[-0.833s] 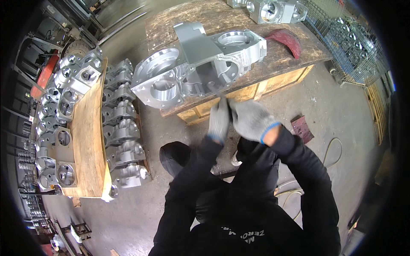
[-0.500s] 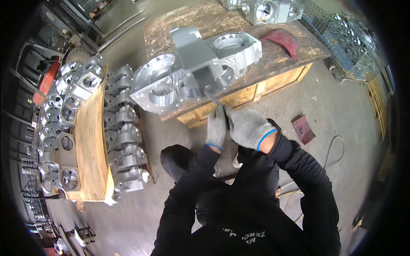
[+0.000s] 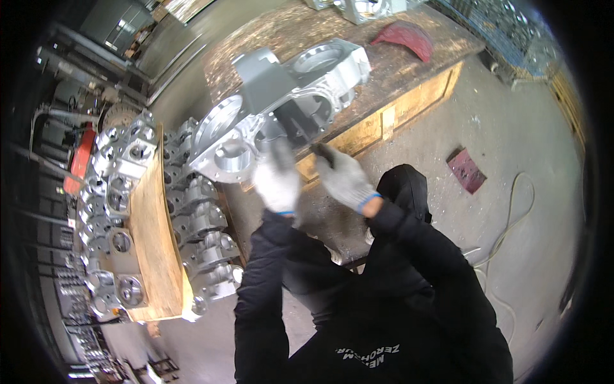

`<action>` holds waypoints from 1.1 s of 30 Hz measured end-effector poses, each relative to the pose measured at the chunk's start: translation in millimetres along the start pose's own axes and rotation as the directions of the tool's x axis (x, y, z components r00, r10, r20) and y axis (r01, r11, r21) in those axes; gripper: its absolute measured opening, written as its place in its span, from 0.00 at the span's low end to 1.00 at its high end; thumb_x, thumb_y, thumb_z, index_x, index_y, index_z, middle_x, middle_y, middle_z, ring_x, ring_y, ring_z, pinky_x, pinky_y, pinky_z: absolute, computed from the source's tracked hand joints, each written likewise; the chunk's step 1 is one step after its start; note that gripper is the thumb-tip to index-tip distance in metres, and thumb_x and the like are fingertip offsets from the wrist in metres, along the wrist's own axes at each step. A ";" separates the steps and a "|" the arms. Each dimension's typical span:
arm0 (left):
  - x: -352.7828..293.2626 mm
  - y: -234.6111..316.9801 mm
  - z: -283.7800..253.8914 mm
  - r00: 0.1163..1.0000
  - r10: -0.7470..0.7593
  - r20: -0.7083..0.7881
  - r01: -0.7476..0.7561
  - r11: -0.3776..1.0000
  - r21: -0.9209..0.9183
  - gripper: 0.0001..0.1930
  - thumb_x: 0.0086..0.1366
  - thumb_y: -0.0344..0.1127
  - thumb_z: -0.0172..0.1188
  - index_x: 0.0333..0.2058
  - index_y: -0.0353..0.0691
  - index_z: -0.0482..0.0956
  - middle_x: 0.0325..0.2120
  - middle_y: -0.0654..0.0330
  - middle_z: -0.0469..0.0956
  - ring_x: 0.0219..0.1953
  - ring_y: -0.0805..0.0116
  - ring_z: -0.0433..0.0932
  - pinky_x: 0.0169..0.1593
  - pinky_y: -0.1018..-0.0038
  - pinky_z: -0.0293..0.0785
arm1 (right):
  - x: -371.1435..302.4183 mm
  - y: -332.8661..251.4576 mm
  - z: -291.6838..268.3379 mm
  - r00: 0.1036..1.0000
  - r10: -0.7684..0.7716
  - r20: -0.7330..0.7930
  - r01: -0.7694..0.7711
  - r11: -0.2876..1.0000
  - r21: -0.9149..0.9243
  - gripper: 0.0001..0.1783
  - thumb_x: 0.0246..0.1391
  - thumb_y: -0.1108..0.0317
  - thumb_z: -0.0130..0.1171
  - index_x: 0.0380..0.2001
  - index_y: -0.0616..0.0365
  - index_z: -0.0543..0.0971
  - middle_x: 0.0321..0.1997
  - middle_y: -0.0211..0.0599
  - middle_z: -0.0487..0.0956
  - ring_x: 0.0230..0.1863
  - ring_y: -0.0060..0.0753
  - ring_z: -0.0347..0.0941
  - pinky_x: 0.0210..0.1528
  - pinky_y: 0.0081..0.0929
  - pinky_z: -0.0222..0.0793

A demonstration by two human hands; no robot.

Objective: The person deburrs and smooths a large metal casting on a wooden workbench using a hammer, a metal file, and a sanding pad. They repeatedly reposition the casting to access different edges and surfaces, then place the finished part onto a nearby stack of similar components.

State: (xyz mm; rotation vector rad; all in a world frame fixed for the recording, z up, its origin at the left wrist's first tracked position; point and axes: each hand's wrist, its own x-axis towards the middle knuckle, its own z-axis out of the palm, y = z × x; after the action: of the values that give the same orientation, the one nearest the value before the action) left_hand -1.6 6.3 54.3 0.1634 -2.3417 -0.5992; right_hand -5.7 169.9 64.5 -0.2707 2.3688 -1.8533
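Note:
A silver metal casting (image 3: 272,89) with round bored openings rests tilted on the worn wooden workbench (image 3: 281,29), near its front edge. My left hand (image 3: 278,179), in a pale work glove, is at the casting's lower front edge beside a bored hole. Motion smears its fingers, so their grip is unclear. My right hand (image 3: 345,178), gloved too, is a little to the right, just in front of the bench edge. Its darkened fingers are curled together at the casting's near side; whatever they may hold is hidden.
A curved red piece (image 3: 404,40) lies on the bench, near another casting (image 3: 371,9). Many similar castings (image 3: 208,217) stand at left around a wooden board (image 3: 157,243). A dark red pad (image 3: 467,171) and a pale hose (image 3: 505,230) lie on the floor at right.
My hands, together before on a narrow metal tool against the casting, have come apart. The left moved leftward; the tool no longer shows. The view has shifted, and my right knee now stands out.

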 end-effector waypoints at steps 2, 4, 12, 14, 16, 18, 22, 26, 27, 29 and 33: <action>39.0 -6.7 -37.3 0.884 0.388 -0.261 -0.343 0.917 0.202 0.11 0.74 0.37 0.57 0.47 0.35 0.79 0.35 0.49 0.83 0.31 0.56 0.83 0.36 0.64 0.80 | 15.4 -16.5 26.2 0.993 0.098 0.061 -0.108 0.976 0.187 0.26 0.66 0.54 0.48 0.54 0.65 0.78 0.44 0.63 0.83 0.46 0.65 0.81 0.53 0.51 0.74; 72.3 -22.0 -66.4 0.882 0.429 -0.194 -0.375 0.889 0.263 0.15 0.75 0.38 0.57 0.53 0.35 0.77 0.41 0.47 0.83 0.35 0.51 0.83 0.41 0.59 0.79 | 21.5 -23.3 44.2 0.996 -0.029 0.088 0.006 0.966 0.258 0.25 0.66 0.54 0.50 0.49 0.68 0.78 0.40 0.60 0.84 0.44 0.64 0.81 0.51 0.49 0.74; 98.2 -92.5 -66.6 0.890 0.449 0.083 -0.451 0.835 0.315 0.13 0.71 0.40 0.57 0.42 0.35 0.82 0.34 0.47 0.83 0.37 0.45 0.81 0.44 0.54 0.74 | 13.5 -10.4 46.8 0.994 -0.106 -0.012 0.102 0.901 0.421 0.22 0.66 0.62 0.50 0.54 0.69 0.76 0.42 0.66 0.82 0.47 0.64 0.81 0.50 0.50 0.75; 98.5 -95.3 -65.1 0.903 0.419 0.090 -0.423 0.836 0.351 0.14 0.71 0.41 0.57 0.43 0.35 0.82 0.35 0.47 0.83 0.38 0.44 0.81 0.45 0.53 0.74 | 15.4 -14.1 45.0 0.997 -0.077 -0.002 0.072 0.930 0.361 0.23 0.66 0.60 0.49 0.54 0.69 0.76 0.41 0.67 0.82 0.47 0.63 0.82 0.51 0.50 0.75; 100.3 -92.6 -68.0 0.932 0.353 0.082 -0.360 0.877 0.318 0.15 0.71 0.42 0.57 0.45 0.37 0.83 0.37 0.46 0.83 0.38 0.42 0.81 0.45 0.53 0.75 | 20.6 -18.5 45.2 0.995 -0.081 -0.063 0.094 0.963 0.252 0.25 0.67 0.56 0.47 0.53 0.68 0.76 0.40 0.69 0.82 0.46 0.65 0.81 0.51 0.52 0.74; 101.7 -87.0 -72.3 0.934 0.339 0.109 -0.356 0.888 0.291 0.13 0.71 0.42 0.57 0.44 0.38 0.83 0.36 0.46 0.83 0.37 0.42 0.81 0.44 0.53 0.75 | 30.7 -19.6 46.1 0.996 -0.042 0.084 0.018 0.963 0.270 0.24 0.67 0.56 0.47 0.53 0.68 0.76 0.41 0.69 0.82 0.46 0.66 0.81 0.51 0.53 0.74; 101.5 -75.6 -76.9 0.933 0.325 0.155 -0.355 0.899 0.255 0.18 0.76 0.43 0.53 0.44 0.32 0.82 0.31 0.44 0.83 0.33 0.45 0.82 0.41 0.56 0.77 | 62.2 -9.7 55.5 0.990 -0.137 0.016 0.128 0.957 0.262 0.23 0.66 0.57 0.48 0.49 0.68 0.77 0.38 0.69 0.82 0.43 0.69 0.80 0.48 0.56 0.74; 103.5 -70.6 -75.8 0.937 0.269 0.220 -0.324 0.907 0.269 0.20 0.77 0.46 0.51 0.44 0.33 0.82 0.32 0.44 0.82 0.36 0.44 0.82 0.43 0.57 0.76 | 89.1 -4.2 68.3 0.978 -0.209 -0.012 0.205 0.947 0.247 0.25 0.64 0.57 0.49 0.49 0.72 0.78 0.27 0.53 0.80 0.30 0.38 0.75 0.38 0.38 0.71; 104.8 -70.9 -76.3 0.956 0.187 0.226 -0.249 0.924 0.289 0.20 0.76 0.46 0.52 0.45 0.33 0.82 0.33 0.43 0.83 0.37 0.44 0.82 0.43 0.57 0.76 | 94.4 -4.8 69.0 0.975 -0.219 -0.028 0.216 0.916 0.338 0.26 0.64 0.56 0.50 0.44 0.74 0.78 0.27 0.52 0.80 0.30 0.37 0.74 0.38 0.37 0.70; 105.2 -72.4 -74.7 0.922 0.358 0.146 -0.385 0.887 0.255 0.16 0.74 0.44 0.54 0.37 0.37 0.82 0.27 0.46 0.81 0.31 0.42 0.81 0.37 0.55 0.76 | 101.0 -6.2 65.6 0.975 -0.218 0.036 0.198 0.934 0.298 0.20 0.63 0.60 0.50 0.42 0.68 0.81 0.35 0.65 0.83 0.41 0.63 0.82 0.44 0.46 0.76; 104.6 -79.5 -73.6 0.915 0.381 0.137 -0.403 0.885 0.231 0.15 0.73 0.44 0.54 0.39 0.40 0.83 0.29 0.45 0.83 0.33 0.42 0.83 0.40 0.54 0.77 | 103.2 -5.3 45.7 0.886 -0.427 0.180 0.463 0.803 -0.374 0.22 0.59 0.59 0.53 0.37 0.71 0.83 0.29 0.54 0.84 0.36 0.57 0.83 0.40 0.42 0.78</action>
State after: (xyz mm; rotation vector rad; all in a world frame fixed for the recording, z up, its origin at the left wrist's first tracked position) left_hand -34.3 -120.6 128.5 -0.2252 -2.4349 -0.1042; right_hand -96.8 103.2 60.1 -1.0131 2.7857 -1.4108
